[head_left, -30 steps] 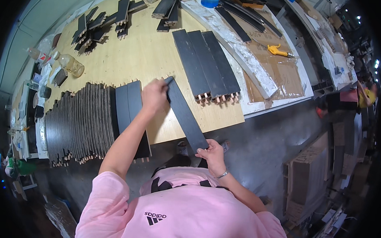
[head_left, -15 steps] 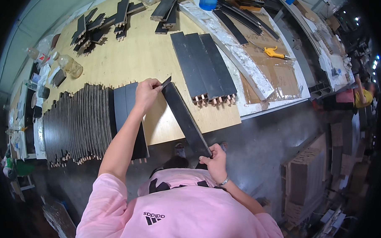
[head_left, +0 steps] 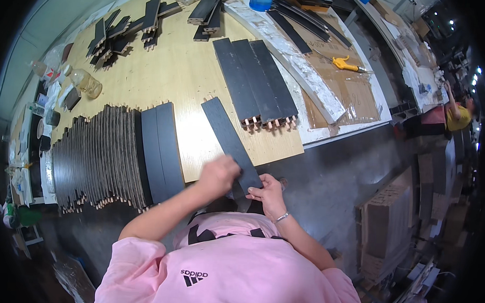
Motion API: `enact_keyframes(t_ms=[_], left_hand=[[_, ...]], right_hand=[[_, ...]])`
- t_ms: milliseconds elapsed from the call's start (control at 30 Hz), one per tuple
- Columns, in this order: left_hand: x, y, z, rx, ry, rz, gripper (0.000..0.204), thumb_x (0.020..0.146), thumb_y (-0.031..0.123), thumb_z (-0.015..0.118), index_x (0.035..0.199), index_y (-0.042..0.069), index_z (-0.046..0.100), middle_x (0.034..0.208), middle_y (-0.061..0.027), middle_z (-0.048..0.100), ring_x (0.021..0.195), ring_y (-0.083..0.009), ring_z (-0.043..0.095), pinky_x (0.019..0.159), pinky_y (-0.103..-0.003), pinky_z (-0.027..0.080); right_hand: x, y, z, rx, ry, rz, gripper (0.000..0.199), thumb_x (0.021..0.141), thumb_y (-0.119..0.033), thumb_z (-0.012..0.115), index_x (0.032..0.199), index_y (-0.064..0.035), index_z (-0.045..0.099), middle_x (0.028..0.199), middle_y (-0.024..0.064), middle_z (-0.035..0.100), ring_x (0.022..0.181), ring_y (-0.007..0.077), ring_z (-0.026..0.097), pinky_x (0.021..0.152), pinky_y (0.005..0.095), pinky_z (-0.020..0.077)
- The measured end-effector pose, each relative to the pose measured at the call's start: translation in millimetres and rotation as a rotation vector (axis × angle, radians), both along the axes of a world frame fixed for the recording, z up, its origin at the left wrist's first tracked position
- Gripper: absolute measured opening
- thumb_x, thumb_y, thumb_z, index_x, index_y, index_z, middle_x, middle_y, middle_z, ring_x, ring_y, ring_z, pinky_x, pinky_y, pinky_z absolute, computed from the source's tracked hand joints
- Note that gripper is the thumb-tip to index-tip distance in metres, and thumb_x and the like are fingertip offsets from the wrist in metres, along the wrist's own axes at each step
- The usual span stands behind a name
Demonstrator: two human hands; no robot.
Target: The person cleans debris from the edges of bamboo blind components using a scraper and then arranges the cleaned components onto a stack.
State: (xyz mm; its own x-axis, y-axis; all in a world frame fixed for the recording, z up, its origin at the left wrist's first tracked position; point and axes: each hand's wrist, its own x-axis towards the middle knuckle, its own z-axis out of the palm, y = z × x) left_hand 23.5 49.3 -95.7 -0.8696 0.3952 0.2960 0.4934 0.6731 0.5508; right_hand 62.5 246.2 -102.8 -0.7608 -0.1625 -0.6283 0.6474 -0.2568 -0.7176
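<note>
A flat black wooden board [head_left: 227, 132] slants from the tabletop toward me, its far end with a dowel peg resting on the wood. My right hand [head_left: 269, 197] pinches its near end between thumb and fingers. Blurred by motion, my left hand [head_left: 219, 176] is curled at the board's left edge, close to the near end; whatever is in it is hidden. To the left lie two flat black boards [head_left: 165, 149] beside a long row of boards standing on edge [head_left: 101, 157]. Several black boards with pegs [head_left: 255, 82] lie stacked to the right.
Loose black boards [head_left: 110, 40] lie in a heap at the far left, near a plastic bottle [head_left: 87, 83]. A yellow air blow gun [head_left: 347, 64] rests on cardboard [head_left: 362, 97], beside a long white foam strip [head_left: 304, 73]. Another person [head_left: 457, 116] is at the far right.
My left hand has moved from the board's far end down its length toward me. The board now shows its broad face more fully; my right hand still holds its near end.
</note>
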Motion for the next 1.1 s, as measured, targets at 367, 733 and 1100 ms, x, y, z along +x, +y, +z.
enact_keyframes(t_ms=[367, 733, 1100], left_hand=[[33.8, 18.0, 12.8, 0.011, 0.071, -0.222, 0.012, 0.065, 0.009, 0.066, 0.075, 0.010, 0.062, 0.073, -0.0067, 0.053, 0.069, -0.0256, 0.058, 0.056, -0.038, 0.048], [21.6, -34.3, 23.0, 0.704, -0.573, 0.490, 0.004, 0.083, -0.002, 0.070, 0.087, 0.000, 0.069, 0.087, -0.0040, 0.062, 0.077, -0.0105, 0.060, 0.069, -0.027, 0.050], [20.7, -7.0, 21.6, 1.274, -0.666, 0.528, 0.007, 0.083, -0.005, 0.069, 0.088, -0.001, 0.069, 0.111, -0.0066, 0.061, 0.098, -0.0120, 0.060, 0.083, -0.026, 0.049]], right_hand=[[-12.8, 36.0, -12.5, -0.238, -0.107, -0.194, 0.037, 0.079, 0.006, 0.047, 0.115, 0.0028, 0.056, 0.107, 0.0150, 0.064, 0.091, 0.0248, 0.065, 0.087, 0.0412, 0.0542], [-33.7, 3.6, 5.8, 0.301, 0.111, 0.061, 0.027, 0.080, -0.006, 0.076, 0.098, 0.0028, 0.058, 0.075, 0.0048, 0.062, 0.059, 0.0104, 0.059, 0.050, 0.0224, 0.0471], [-12.4, -3.8, 4.2, 0.153, 0.455, 0.431, 0.032, 0.065, 0.010, 0.065, 0.085, -0.0071, 0.048, 0.078, -0.0021, 0.051, 0.073, 0.0060, 0.052, 0.068, 0.0214, 0.0463]])
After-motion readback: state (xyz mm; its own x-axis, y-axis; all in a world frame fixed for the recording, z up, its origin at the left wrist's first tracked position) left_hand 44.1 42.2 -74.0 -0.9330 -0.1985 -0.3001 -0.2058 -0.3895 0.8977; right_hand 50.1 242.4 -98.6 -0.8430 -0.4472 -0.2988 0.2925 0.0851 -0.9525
